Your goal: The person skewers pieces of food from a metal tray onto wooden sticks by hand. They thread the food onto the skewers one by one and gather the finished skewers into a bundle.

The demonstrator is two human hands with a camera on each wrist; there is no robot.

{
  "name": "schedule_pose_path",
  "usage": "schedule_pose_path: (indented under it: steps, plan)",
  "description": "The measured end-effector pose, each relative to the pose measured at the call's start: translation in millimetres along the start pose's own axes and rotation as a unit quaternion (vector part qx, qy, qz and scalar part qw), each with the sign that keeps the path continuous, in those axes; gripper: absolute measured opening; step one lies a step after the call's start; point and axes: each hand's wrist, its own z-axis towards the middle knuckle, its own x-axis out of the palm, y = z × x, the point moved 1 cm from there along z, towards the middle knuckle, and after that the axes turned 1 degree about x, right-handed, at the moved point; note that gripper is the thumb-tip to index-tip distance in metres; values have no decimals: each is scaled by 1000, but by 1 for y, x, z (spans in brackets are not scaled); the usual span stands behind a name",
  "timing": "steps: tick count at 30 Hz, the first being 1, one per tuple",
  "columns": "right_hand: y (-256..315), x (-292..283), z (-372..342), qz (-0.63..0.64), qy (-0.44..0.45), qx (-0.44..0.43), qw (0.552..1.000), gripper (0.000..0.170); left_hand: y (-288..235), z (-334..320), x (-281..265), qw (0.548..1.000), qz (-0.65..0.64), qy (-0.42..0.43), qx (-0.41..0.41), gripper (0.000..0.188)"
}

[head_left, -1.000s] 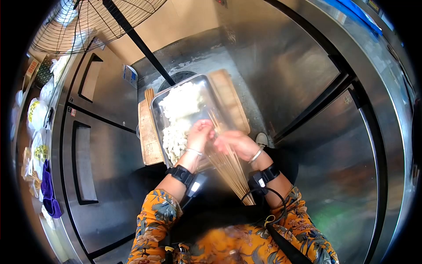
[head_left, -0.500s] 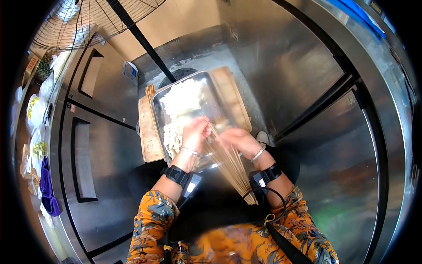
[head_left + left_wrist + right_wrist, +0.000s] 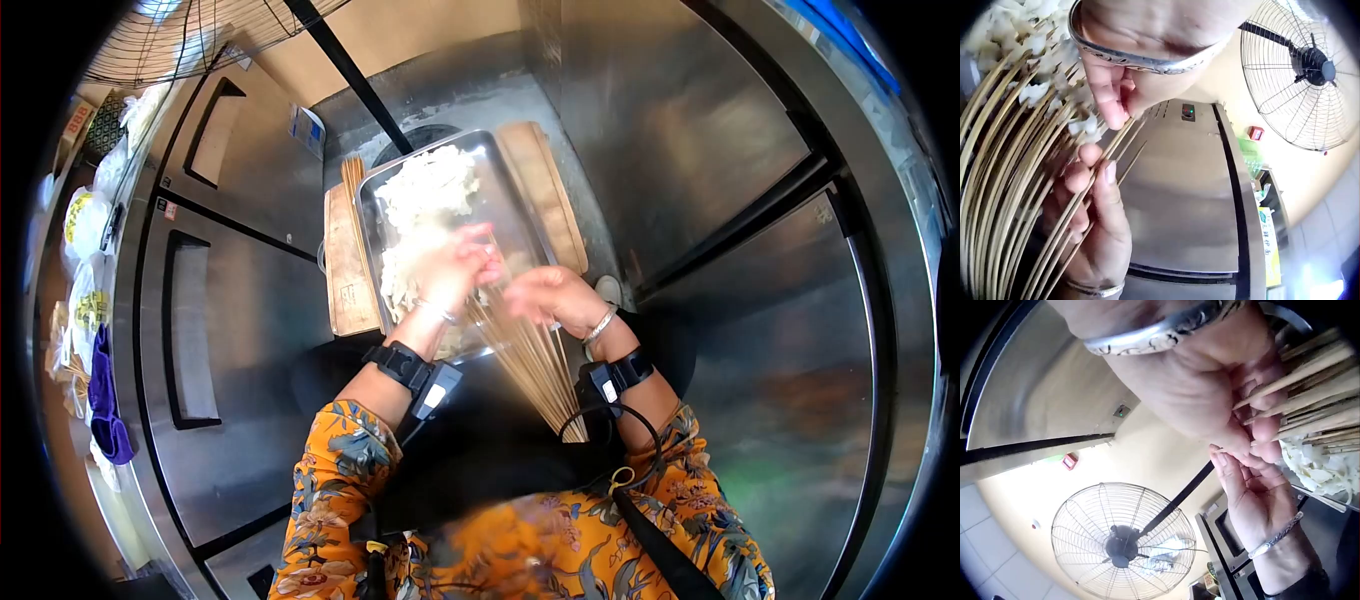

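Note:
My left hand (image 3: pixel 450 270) is over the near part of a metal tray (image 3: pixel 520 190), thumb and fingertips pinching the tip of a thin bamboo skewer (image 3: pixel 1100 159). Close beside it, my right hand (image 3: pixel 562 298) grips a few skewers between thumb and fingers, as the left wrist view shows. A loose bundle of bamboo skewers (image 3: pixel 535 375) fans from the hands back toward the body. White food pieces (image 3: pixel 430 185) are heaped along the tray's left side. In the left wrist view, white pieces (image 3: pixel 1035 94) lie by the skewers' far ends. The head view blurs the fingertips.
Under the tray is a wooden board (image 3: pixel 545 195), with more skewers (image 3: pixel 355 200) along its left side. Steel cabinets (image 3: pixel 740 230) stand close on both sides. A wire-caged fan (image 3: pixel 1124 544) on a black pole rises behind. Bagged goods (image 3: pixel 88 250) line the left edge.
The head view has tilted, so the tray sits higher in the picture. Both hands stay close together at the skewers, with the right hand a little farther out to the right.

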Motion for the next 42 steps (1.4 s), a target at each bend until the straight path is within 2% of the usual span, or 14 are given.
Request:
schedule_pose_path:
  steps: [6,9,11,13,15,17,19,22,26,29,31,33,37,42]
  plan:
    - [-12,-15,4,13,-5,-9,1000,15,-7,-3,12,1000,13,7,16,33]
    - [-8,-21,1,16,-6,-13,1000,13,-19,-4,-9,996,81,-12,40,29]
    - [-5,-26,-1,28,-6,-38,999,11,-14,-5,-42,979,191,25,65,13]
    - [0,-28,-4,41,-7,-60,997,11,14,-6,-81,934,323,87,122,7]
    - [4,-26,-5,55,-8,-65,996,9,35,-15,-89,799,581,113,107,5]
    - [1,-27,-2,72,-1,-56,996,9,28,-35,-68,746,648,126,85,14]
    - [-2,-27,1,71,0,-57,996,9,35,-42,-56,683,709,101,142,21]
    - [-6,-28,4,64,-7,-50,997,9,46,-44,-47,672,705,80,212,22]
    - [-11,-28,8,33,-12,-55,998,10,47,-42,-48,654,720,78,219,17]
    - [-10,-27,8,11,-27,-28,999,9,40,-42,-58,702,681,50,203,12]
    - [-8,-26,7,11,-16,-26,999,8,42,-34,-75,884,449,-15,134,9]
    - [-8,-22,5,-7,-13,-34,999,8,41,-20,-93,984,173,-32,10,11]
    - [-5,-10,6,24,1,-55,998,6,-5,-4,-47,999,-18,-38,1,12]
    - [3,-7,0,0,16,-50,999,9,-10,20,-13,999,-51,-10,9,11]
